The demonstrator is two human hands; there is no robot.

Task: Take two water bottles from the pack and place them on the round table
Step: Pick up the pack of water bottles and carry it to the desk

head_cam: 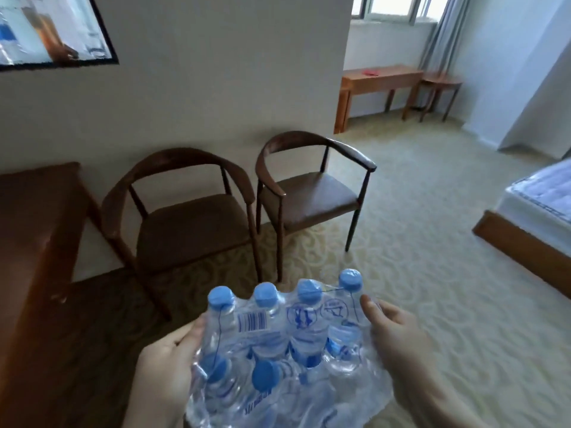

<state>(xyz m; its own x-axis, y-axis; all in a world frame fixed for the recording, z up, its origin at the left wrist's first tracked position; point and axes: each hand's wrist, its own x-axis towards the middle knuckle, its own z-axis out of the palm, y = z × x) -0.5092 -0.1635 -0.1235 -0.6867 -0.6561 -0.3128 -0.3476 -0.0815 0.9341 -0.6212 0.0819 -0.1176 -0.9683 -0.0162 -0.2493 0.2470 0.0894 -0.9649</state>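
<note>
A shrink-wrapped pack of water bottles (pixel 278 344) with blue caps fills the bottom middle of the head view, held up above the carpet. My left hand (pixel 167 356) grips its left side and my right hand (pixel 398 338) grips its right side, thumb on the plastic wrap. Several clear bottles stand upright inside the wrap. A small round wooden table (pixel 441 80) stands far off at the back right, beside a desk under the window.
Two dark wooden armchairs (pixel 191 211) (pixel 312 186) stand against the wall ahead. A dark wooden cabinet (pixel 34 230) is at the left. A wooden desk (pixel 380 78) is at the back, a bed (pixel 537 205) at the right. Patterned carpet (pixel 426 242) runs between them.
</note>
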